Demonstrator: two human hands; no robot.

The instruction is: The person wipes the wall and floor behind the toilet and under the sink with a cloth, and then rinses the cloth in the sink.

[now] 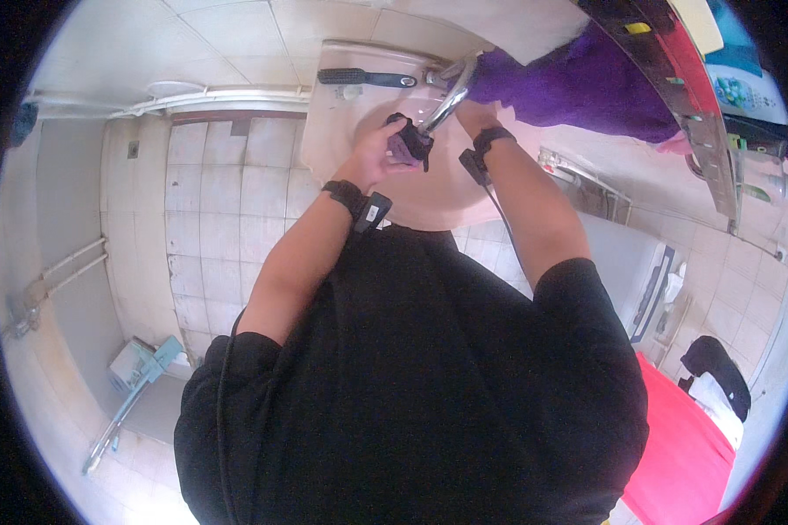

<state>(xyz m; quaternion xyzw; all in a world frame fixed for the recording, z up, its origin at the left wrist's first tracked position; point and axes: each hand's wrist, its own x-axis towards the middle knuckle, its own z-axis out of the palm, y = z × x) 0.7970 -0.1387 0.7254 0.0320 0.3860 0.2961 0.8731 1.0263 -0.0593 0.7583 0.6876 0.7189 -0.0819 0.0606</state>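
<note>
1. Purple and black cloth (409, 143) is sitting bunched up in the left hand (378, 153), right over the pink sink (341, 114), just under the tip of the shiny tap (446, 103).
2. Left fingers are squeezing tight around the cloth, so it is not hanging loose.
3. The right hand (471, 114) is reaching behind the tap. I cannot tell if its fingers are apart or together, because the tap and the wrist are hiding them.
4. A black brush (365, 78) is lying on the back rim of the sink, close to both hands. An elbow or a wrist could be knocking it into the bowl, I think.
5. A big purple towel (578, 83) is hanging just beside the right hand. It could be getting wet if water is splashing off the cloth.
6. Both wrists are wearing black bands, with a small black box (375, 210) clipped by the left one and a thin cord running down. Water could be running down the arm onto that box, and that looks like the biggest worry to me.
7. The cloth could be slipping out and dropping into the bowl if the squeeze is getting weak.
8. Water could be dripping over the front rim onto the tiled floor (210, 201) and making it slippery.
</note>
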